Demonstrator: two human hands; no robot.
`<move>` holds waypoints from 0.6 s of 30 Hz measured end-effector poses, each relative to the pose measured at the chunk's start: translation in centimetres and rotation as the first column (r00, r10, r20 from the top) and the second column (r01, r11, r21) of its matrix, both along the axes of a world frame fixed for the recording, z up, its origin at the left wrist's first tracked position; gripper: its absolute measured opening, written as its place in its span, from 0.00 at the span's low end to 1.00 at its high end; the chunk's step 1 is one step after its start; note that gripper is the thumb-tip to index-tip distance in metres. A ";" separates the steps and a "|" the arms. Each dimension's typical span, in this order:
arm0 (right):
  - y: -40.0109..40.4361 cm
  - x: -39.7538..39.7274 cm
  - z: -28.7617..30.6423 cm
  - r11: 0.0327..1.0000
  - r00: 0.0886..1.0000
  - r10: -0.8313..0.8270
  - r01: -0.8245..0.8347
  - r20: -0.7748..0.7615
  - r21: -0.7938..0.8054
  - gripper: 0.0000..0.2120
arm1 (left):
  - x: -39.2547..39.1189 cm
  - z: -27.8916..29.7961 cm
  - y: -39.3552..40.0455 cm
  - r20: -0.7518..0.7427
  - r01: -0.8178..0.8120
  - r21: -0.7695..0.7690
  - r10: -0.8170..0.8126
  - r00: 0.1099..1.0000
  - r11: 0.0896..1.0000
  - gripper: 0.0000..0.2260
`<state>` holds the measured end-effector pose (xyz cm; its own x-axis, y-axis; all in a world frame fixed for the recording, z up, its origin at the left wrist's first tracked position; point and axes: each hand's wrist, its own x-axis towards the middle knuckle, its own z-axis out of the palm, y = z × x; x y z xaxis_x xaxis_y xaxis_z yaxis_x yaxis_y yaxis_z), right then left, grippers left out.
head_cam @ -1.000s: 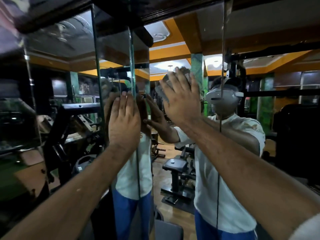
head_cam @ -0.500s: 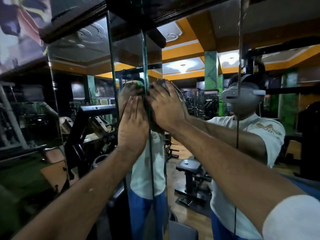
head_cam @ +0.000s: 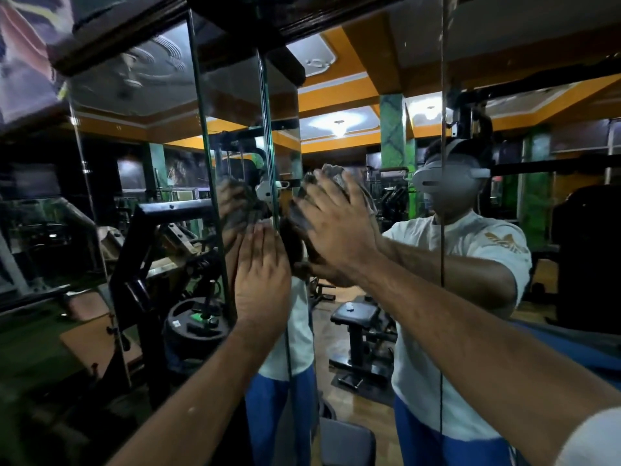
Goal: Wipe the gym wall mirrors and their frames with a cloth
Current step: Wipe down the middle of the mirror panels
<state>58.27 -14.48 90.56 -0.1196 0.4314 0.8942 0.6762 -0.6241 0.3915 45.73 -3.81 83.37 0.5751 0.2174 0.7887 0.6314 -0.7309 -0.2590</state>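
Head view: right hand [head_cam: 336,230] presses crumpled grey cloth [head_cam: 337,179] on mirror [head_cam: 369,314]; left hand [head_cam: 262,274] flat, hands apart.

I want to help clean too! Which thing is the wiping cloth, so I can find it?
Find the big wall mirror under the dark wooden frame. The right hand presses flat on its glass, with the grey cloth beneath it. The left hand beside it is bare.

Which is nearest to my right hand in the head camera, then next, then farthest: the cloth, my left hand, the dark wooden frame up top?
1. Cloth: under the right hand, pressed against the mirror.
2. Left hand: just to its left and lower, flat on the glass.
3. Dark wooden frame: far up and left.
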 end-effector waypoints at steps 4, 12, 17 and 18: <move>-0.7 -0.1 -5.3 0.943 0.998 0.015 0.005 0.059 -0.332 0.21 | 2.4 -4.6 0.2 0.227 0.229 -0.048 -0.212 0.950 0.972 0.30; -1.8 0.3 -3.9 0.993 0.997 -0.068 0.070 0.026 -0.090 0.22 | 5.9 -10.6 -3.7 0.535 0.623 -0.437 -0.369 0.760 0.648 0.36; 0.2 0.1 -7.0 0.911 0.994 0.085 -0.048 0.072 -0.409 0.17 | 7.4 -12.7 -5.3 0.695 0.749 -0.446 -0.337 0.635 0.490 0.37; 0.6 0.2 -6.6 0.921 0.995 0.070 -0.037 0.072 -0.388 0.18 | 7.6 -13.1 -5.4 0.708 0.751 -0.465 -0.312 0.634 0.469 0.38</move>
<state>58.42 -13.92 83.97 -0.2181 0.7318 0.6456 0.6593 -0.3772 0.6504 53.35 -9.18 70.30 0.3806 0.5739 0.7251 -0.1001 -0.7539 0.6493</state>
